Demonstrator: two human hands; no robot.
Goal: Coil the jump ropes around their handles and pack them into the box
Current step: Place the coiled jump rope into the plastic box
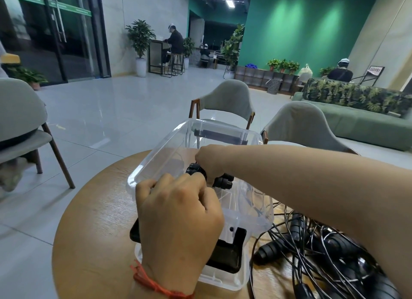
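Lower centre, nearest: left hand (pixel 178 220), a red string bracelet (pixel 156 284) at the wrist. Its fingers are curled over the near-left rim of the clear box (pixel 153 156). The fingertips are tucked out of sight, and the back of the hand hides much of the box's near end.

Clear box: stands on the round wooden counter (pixel 93 220), open at the top, long axis running from the lower centre of the frame away to the upper right. There is a black latch (pixel 229 252) at the near end, partly behind the left hand, and a second black latch (pixel 219 135) at the far end. How the clear plastic edges at the very bottom fit together is hard to make out.

Lower right: loose jump ropes (pixel 274 249), a tangle of thin black cords and black handles on the counter just beside the box. They are crossed by the right forearm and cut off at the frame edge (no count possible).

Centre: right hand (pixel 209 158), reached down inside the box, fingers closed round a coiled jump rope (pixel 224 182). Only its black ends show either side of the hand, so the coils themselves are hidden. Its long axis lies across the box, from upper left to lower right.

Beyond the counter: two grey chairs (pixel 229 98) (pixel 298 122), backs towards the camera.

Far right: a green sofa (pixel 367 125) with leaf-print cushions.
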